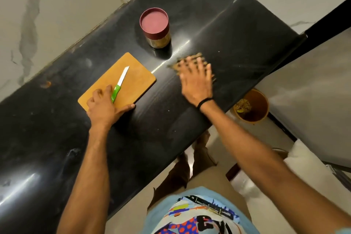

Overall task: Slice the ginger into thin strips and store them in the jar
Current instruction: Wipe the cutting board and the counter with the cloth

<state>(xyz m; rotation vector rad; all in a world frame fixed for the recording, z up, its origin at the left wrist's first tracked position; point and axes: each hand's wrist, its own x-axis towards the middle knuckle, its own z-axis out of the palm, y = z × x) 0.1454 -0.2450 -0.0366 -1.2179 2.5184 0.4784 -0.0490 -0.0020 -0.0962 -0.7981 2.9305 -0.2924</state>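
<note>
Black stone counter [57,138] runs slantwise under both bare forearms, which reach out from a patterned shirt at the near edge. On the left, the arm goes almost straight ahead and the left hand [103,106] holds the near corner of a wooden cutting board [133,80]: knuckles bent on top of it, thumb stretched out along its near edge. Just beside the forefinger lies a knife [119,85] with a green handle, flat on the board, its white blade pointing away. The right arm angles inward, a dark band [204,102] at the wrist. Its right hand [197,81] is released, palm down and fingers spread over a patch of tan ginger scraps [197,56] on the bare counter; motion blur makes it hard to say whether the palm touches them. Down on the floor to the right stands an orange pot [254,106] with scraps inside. Farthest off, upright beyond the board and the scraps, is the jar [155,26], its maroon lid on and yellowish contents showing through the glass
</note>
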